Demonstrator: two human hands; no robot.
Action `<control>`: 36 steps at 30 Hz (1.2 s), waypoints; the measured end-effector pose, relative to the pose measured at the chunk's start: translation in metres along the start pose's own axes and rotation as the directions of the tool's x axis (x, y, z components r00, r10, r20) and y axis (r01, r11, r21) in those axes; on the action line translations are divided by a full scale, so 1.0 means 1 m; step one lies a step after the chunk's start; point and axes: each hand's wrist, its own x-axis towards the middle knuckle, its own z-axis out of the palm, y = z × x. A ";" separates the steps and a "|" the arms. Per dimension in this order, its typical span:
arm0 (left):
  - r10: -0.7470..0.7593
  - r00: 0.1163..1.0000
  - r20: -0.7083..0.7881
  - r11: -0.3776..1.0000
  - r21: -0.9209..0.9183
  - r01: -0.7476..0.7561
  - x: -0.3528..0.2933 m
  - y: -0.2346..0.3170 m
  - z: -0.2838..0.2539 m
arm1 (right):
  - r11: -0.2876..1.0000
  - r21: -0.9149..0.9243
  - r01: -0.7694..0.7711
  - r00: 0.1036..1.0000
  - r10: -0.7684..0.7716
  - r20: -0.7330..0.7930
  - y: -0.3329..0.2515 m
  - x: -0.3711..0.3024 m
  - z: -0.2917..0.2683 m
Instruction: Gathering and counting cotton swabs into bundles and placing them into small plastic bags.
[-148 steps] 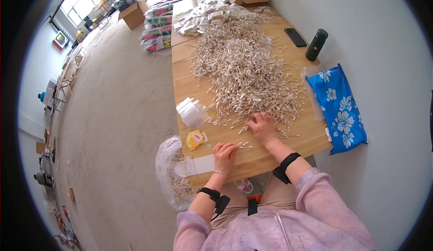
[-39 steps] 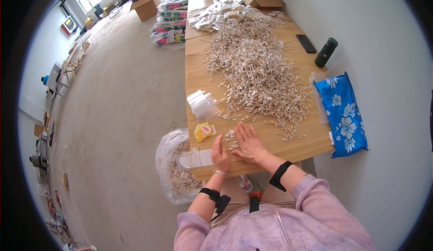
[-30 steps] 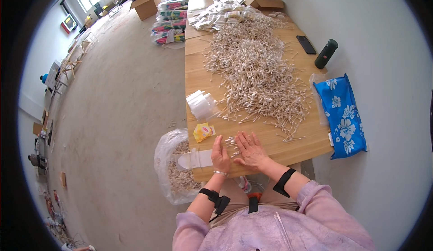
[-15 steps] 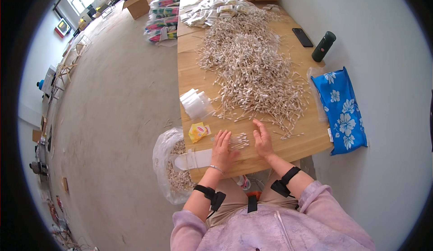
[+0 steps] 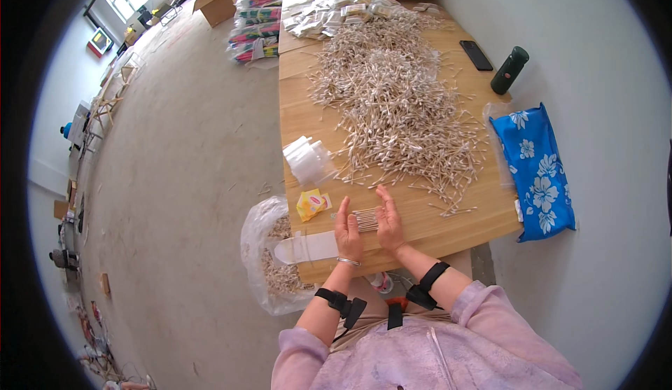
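Note:
A small bundle of thin wooden sticks (image 5: 365,220) lies near the front edge of the long wooden table (image 5: 302,120). My left hand (image 5: 348,230) and my right hand (image 5: 388,219) stand flat-palmed on either side of the bundle, pressing the stick ends together. Beyond them spreads a large heap of the same sticks (image 5: 395,99). A stack of small clear bags (image 5: 308,159) and a yellow packet (image 5: 313,203) sit to the left of my hands. A flat white sleeve (image 5: 308,247) lies at the table's front left corner.
A clear plastic bag with sticks in it (image 5: 269,264) hangs off the table's front left. A blue flowered pouch (image 5: 535,169), a dark green bottle (image 5: 509,70) and a black phone (image 5: 477,54) lie along the right side. Filled packets (image 5: 336,8) and cardboard boxes (image 5: 217,1) are at the far end.
My right hand reached out to the heap, then came back. Both hands now close in around a gathered bundle of sticks near the front edge.

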 end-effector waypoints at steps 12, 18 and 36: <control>0.025 0.997 -0.079 0.938 -0.342 -0.051 0.008 -0.021 -0.007 | 1.000 -0.009 -0.006 0.999 0.005 -0.035 0.000 0.009 -0.013; 0.027 0.998 -0.051 0.935 -0.352 -0.043 0.009 -0.022 -0.004 | 1.000 -0.009 0.023 0.996 -0.022 0.092 -0.004 0.004 0.014; -0.026 0.999 -0.024 0.913 -0.408 0.014 0.013 -0.037 -0.013 | 0.620 -0.656 0.431 0.866 -0.080 0.493 -0.032 0.011 -0.021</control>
